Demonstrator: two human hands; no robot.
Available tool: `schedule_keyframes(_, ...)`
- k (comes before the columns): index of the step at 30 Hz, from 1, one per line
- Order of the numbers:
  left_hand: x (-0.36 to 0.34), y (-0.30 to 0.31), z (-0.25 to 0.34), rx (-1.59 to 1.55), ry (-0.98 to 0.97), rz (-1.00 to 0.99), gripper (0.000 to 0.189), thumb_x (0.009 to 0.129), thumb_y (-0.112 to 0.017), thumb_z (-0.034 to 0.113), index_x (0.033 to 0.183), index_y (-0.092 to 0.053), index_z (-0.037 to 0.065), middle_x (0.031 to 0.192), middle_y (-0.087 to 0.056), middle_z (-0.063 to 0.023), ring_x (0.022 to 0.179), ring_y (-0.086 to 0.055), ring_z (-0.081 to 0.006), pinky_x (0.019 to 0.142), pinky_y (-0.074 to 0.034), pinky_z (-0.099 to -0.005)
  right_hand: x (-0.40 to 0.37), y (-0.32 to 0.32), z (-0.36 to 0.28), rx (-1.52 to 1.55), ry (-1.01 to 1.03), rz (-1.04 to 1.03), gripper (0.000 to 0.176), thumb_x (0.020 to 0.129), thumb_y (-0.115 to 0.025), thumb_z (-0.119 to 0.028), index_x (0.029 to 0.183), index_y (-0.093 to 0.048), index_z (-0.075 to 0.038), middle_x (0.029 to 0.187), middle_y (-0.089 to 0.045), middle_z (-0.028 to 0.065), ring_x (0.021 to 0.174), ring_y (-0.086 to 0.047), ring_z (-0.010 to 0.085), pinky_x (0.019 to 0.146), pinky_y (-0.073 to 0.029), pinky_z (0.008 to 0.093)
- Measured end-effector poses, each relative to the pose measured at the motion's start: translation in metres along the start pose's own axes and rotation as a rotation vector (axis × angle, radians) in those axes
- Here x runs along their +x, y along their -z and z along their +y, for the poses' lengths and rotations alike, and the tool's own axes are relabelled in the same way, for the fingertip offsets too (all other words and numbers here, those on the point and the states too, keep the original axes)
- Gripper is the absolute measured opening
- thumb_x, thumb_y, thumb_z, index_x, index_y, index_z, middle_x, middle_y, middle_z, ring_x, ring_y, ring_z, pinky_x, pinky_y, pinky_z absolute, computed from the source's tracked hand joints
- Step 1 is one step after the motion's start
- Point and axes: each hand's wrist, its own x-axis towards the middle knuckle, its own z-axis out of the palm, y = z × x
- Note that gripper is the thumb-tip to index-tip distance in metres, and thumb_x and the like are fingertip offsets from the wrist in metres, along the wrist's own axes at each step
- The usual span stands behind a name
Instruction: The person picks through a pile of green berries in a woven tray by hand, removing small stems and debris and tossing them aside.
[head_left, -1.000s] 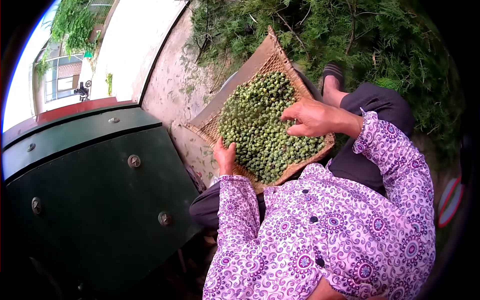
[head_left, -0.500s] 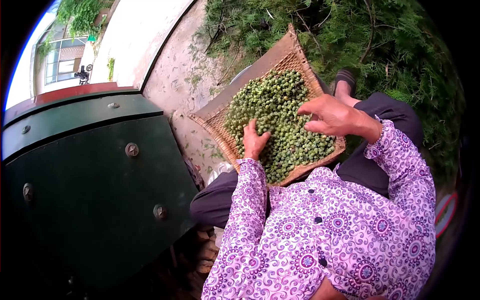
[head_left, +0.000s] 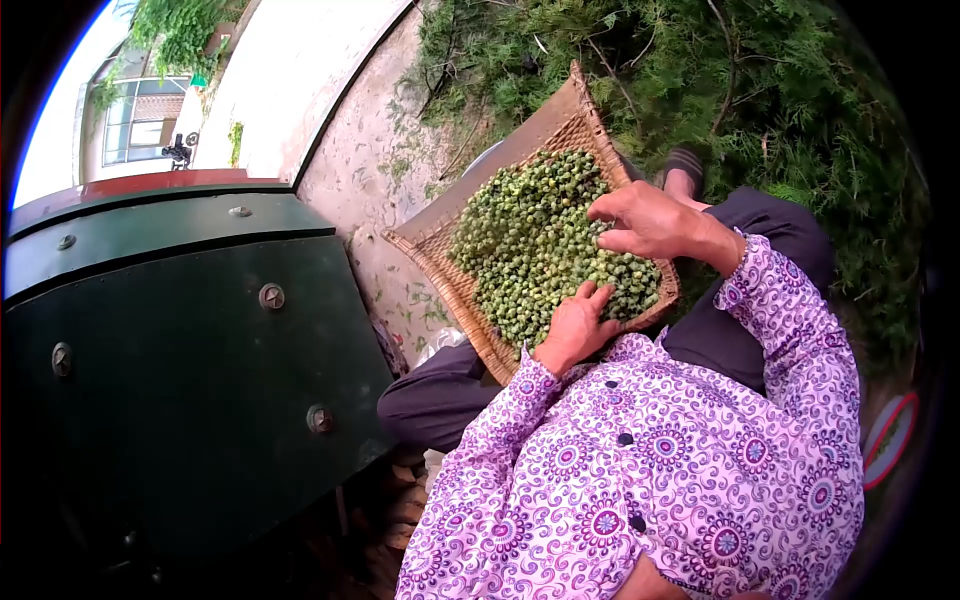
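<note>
A flat woven tray [head_left: 440,262] lies across my lap, heaped with small green pods [head_left: 530,240]. My left hand [head_left: 575,325] lies palm down on the near edge of the heap, by the tray's rim, fingers spread over the pods. My right hand [head_left: 645,220] hovers over the right side of the heap. Its fingers are curled, with the fingertips touching the pods; I cannot see whether any are pinched between them. Both arms wear purple patterned sleeves [head_left: 790,310].
A dark green metal body with round bolts [head_left: 200,370] fills the left side, close to my knee. Concrete ground [head_left: 370,170] runs beyond the tray. Cut green branches [head_left: 760,80] cover the ground at the top right. My foot [head_left: 685,170] is among them.
My left hand has slid from the tray's left rim, across the pods, to the near edge of the heap. My right hand has stayed over the right side of the pods.
</note>
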Motion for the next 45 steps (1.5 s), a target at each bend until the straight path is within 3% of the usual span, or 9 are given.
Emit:
schedule_keyframes(11,0.012,0.0,-0.135,-0.021,0.323,0.4,0.019,0.072,-0.06,0.011,0.09,-0.066,0.01,0.082,-0.06,-0.0145,0.077,-0.059,-0.0328,0.068,-0.048,-0.0401,-0.003,0.008,-0.007,-0.008,-0.038,-0.006,0.035,0.075,-0.062,-0.019,0.1,-0.057,0.006,0.081,-0.061,0.0187,0.07,-0.061,0.0281,0.062,-0.048,0.0368)
schedule_keyframes(14,0.023,-0.002,-0.135,0.025,0.317,0.364,0.018,0.071,-0.06,0.01,0.088,-0.066,0.01,0.087,-0.059,-0.0139,0.079,-0.059,-0.0324,0.069,-0.048,-0.0402,-0.003,0.001,-0.006,0.037,0.014,0.084,0.028,0.074,-0.062,-0.02,0.089,-0.056,0.003,0.068,-0.057,0.0173,0.066,-0.058,0.0329,0.062,-0.044,0.0401)
schedule_keyframes(19,0.032,-0.01,-0.139,0.209,0.301,0.226,0.018,0.072,-0.052,0.004,0.085,-0.064,0.009,0.088,-0.057,-0.013,0.08,-0.058,-0.033,0.068,-0.047,-0.0417,0.001,0.005,-0.01,-0.019,-0.045,-0.065,0.036,0.075,-0.063,-0.019,0.101,-0.056,0.006,0.08,-0.059,0.0169,0.07,-0.059,0.027,0.062,-0.047,0.0364)
schedule_keyframes(21,0.033,-0.011,-0.144,0.206,0.27,0.224,0.017,0.072,-0.05,0.002,0.083,-0.062,0.008,0.087,-0.056,-0.0132,0.08,-0.058,-0.0337,0.067,-0.047,-0.0428,0.0,0.003,-0.012,0.037,0.017,0.04,0.025,0.074,-0.06,-0.019,0.079,-0.052,0.004,0.065,-0.054,0.018,0.065,-0.056,0.0332,0.061,-0.043,0.0417)
schedule_keyframes(23,0.034,-0.011,-0.147,0.249,0.267,0.176,0.015,0.073,-0.05,0.003,0.082,-0.061,0.008,0.087,-0.055,-0.0132,0.079,-0.058,-0.034,0.065,-0.047,-0.0434,0.0,0.005,-0.012,0.015,-0.018,-0.014,0.029,0.074,-0.062,-0.018,0.089,-0.054,0.005,0.072,-0.057,0.0179,0.068,-0.058,0.031,0.063,-0.045,0.0399)
schedule_keyframes(27,0.028,-0.013,-0.158,-0.241,0.313,0.446,0.014,0.074,-0.053,0.002,0.083,-0.063,0.005,0.078,-0.061,-0.014,0.071,-0.06,-0.0254,0.067,-0.048,-0.0339,0.0,0.004,-0.007,-0.039,-0.011,-0.033,0.034,0.074,-0.063,-0.017,0.099,-0.057,0.005,0.079,-0.06,0.0184,0.072,-0.059,0.03,0.065,-0.046,0.0392)
schedule_keyframes(31,0.016,-0.001,-0.147,-0.591,0.405,0.404,0.01,0.074,-0.056,0.0,0.082,-0.062,0.001,0.072,-0.061,-0.0038,0.064,-0.055,-0.0111,0.061,-0.048,-0.0258,-0.001,0.001,-0.003,-0.06,0.002,-0.029,0.034,0.074,-0.063,-0.017,0.099,-0.057,0.005,0.081,-0.061,0.0188,0.073,-0.06,0.0311,0.067,-0.047,0.0391)
schedule_keyframes(36,0.006,0.02,-0.124,-0.959,0.454,0.345,0.003,0.077,-0.057,-0.001,0.079,-0.055,0.001,0.066,-0.056,-0.0021,0.052,-0.052,-0.0097,0.045,-0.042,-0.0228,0.001,0.001,-0.003,-0.103,-0.021,-0.066,0.033,0.075,-0.061,-0.019,0.098,-0.058,0.004,0.083,-0.061,0.0201,0.078,-0.06,0.0323,0.07,-0.047,0.0398)
schedule_keyframes(45,-0.028,0.056,-0.099,-1.173,0.286,0.419,0.005,0.078,-0.056,0.0,0.083,-0.056,0.003,0.067,-0.057,-0.0031,0.053,-0.054,-0.0124,0.05,-0.046,-0.0232,0.003,-0.003,0.039,-0.085,-0.033,0.012,0.034,0.073,-0.06,-0.023,0.092,-0.06,0.005,0.086,-0.061,0.0222,0.083,-0.06,0.0332,0.074,-0.047,0.0382)
